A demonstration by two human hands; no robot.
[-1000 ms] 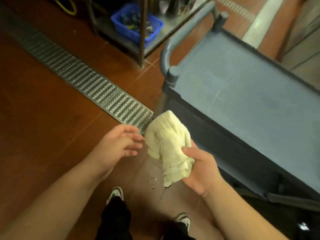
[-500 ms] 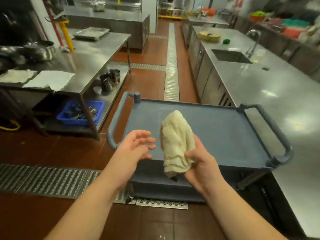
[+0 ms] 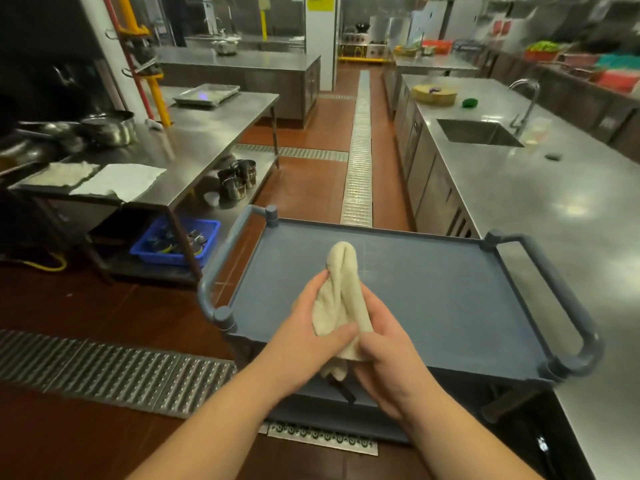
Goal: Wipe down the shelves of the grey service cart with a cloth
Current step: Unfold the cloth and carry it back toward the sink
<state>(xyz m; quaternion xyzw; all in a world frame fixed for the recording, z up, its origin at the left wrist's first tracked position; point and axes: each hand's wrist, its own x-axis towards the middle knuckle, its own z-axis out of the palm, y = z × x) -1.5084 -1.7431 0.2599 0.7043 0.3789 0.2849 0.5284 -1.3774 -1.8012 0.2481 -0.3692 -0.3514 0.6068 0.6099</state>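
The grey service cart (image 3: pixel 450 292) stands straight ahead of me, its bare top shelf framed by tubular handles on both sides. Above the shelf's near edge I hold a bunched cream cloth (image 3: pixel 341 282) upright. My left hand (image 3: pixel 304 337) wraps the cloth from the left, thumb across its front. My right hand (image 3: pixel 388 355) grips its lower part from the right. The cloth's tail hangs below my palms. The cart's lower shelves are mostly hidden under the top shelf and my arms.
A steel worktable (image 3: pixel 194 147) with pots, towels and a blue crate (image 3: pixel 176 242) below stands to the left. A long steel counter (image 3: pixel 540 202) with a sink (image 3: pixel 479 132) runs along the right. Floor drain grates (image 3: pixel 104 372) cross the red tile floor.
My view lifted from the floor to the whole cart. My left hand, apart from the cloth before, closed onto it, so both hands hold it over the top shelf.
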